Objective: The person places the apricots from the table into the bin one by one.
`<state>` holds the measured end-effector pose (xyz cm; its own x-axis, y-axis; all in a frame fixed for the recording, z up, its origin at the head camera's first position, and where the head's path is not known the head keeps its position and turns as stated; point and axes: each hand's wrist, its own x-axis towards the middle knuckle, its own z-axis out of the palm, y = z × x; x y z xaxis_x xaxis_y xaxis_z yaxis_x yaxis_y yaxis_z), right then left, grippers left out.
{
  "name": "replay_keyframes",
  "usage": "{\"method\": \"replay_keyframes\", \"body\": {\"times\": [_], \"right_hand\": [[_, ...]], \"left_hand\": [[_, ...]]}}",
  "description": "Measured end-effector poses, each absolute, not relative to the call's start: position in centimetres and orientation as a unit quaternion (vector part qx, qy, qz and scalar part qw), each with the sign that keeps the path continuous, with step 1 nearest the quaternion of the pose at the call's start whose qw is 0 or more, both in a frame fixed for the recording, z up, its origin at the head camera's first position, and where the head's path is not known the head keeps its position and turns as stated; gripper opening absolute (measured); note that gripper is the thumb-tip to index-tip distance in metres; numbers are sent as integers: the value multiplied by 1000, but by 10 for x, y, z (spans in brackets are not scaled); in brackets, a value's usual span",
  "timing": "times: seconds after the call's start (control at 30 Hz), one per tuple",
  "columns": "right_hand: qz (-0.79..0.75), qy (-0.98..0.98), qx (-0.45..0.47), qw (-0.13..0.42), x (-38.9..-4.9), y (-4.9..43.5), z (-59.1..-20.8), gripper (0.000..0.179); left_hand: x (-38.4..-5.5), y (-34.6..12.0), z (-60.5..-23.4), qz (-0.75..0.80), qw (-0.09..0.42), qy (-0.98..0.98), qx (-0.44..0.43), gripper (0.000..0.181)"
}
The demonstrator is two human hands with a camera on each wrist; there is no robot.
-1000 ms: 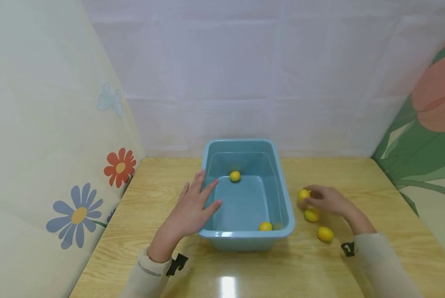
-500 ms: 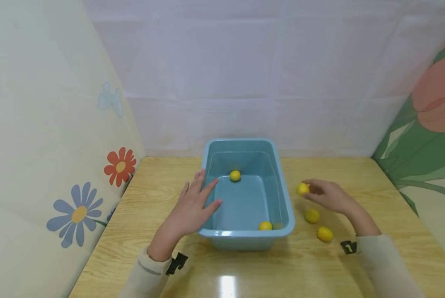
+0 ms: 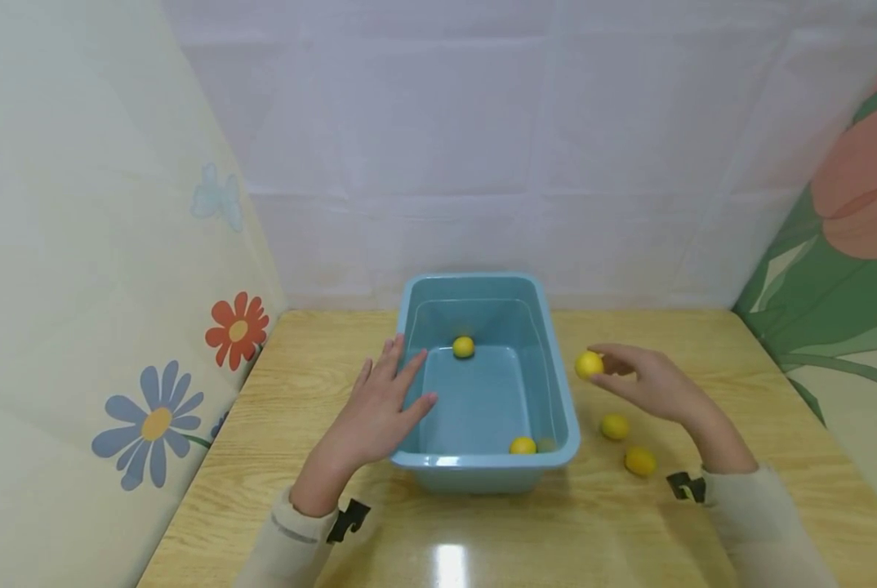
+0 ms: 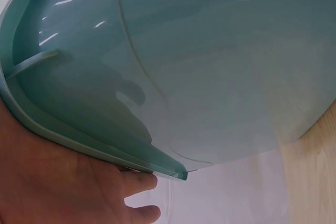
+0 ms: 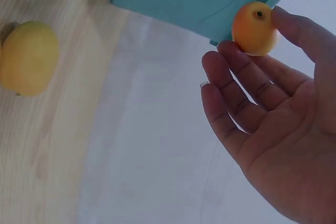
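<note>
Between the thumb and fingertips of my right hand (image 3: 652, 384) a small yellow lemon (image 3: 589, 365) is pinched, raised above the table just right of the blue plastic tub (image 3: 475, 461). The right wrist view shows this lemon (image 5: 252, 32) with a dark stem spot, thumb on one side and fingertips on the other. My left hand (image 3: 376, 416) rests on the tub's left rim, fingers spread and straight; the left wrist view has the palm along the rim's outside. Inside the tub lie one lemon (image 3: 464, 347) at the far end and another (image 3: 523, 446) near the front.
Two more lemons, one greenish yellow (image 3: 615, 426) and one deeper yellow (image 3: 640, 461), lie on the wooden table (image 3: 321, 367) below my right hand. A white cloth backdrop (image 3: 424, 163) stands behind, with flower-printed sheets at both sides.
My right hand has lifted a lemon off the table and moved it up and slightly left toward the tub. The left hand and tub have stayed in place.
</note>
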<state>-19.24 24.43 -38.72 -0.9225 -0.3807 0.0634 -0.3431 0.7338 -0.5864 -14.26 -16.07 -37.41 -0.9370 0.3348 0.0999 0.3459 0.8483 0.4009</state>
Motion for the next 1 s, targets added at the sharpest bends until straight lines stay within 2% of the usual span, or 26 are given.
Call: {"method": "replay_keyframes", "body": {"times": [0.33,1.0], "right_hand": [[-328,918,-221,-11,-186,233,-371,51],[-344,896,-279,-32,-179,200,-349,48]], "left_hand": [[-143,-161,-375,-213,22,-960,-182,68],[-143,-161,-375,-222,14,-959,-176,65]]}}
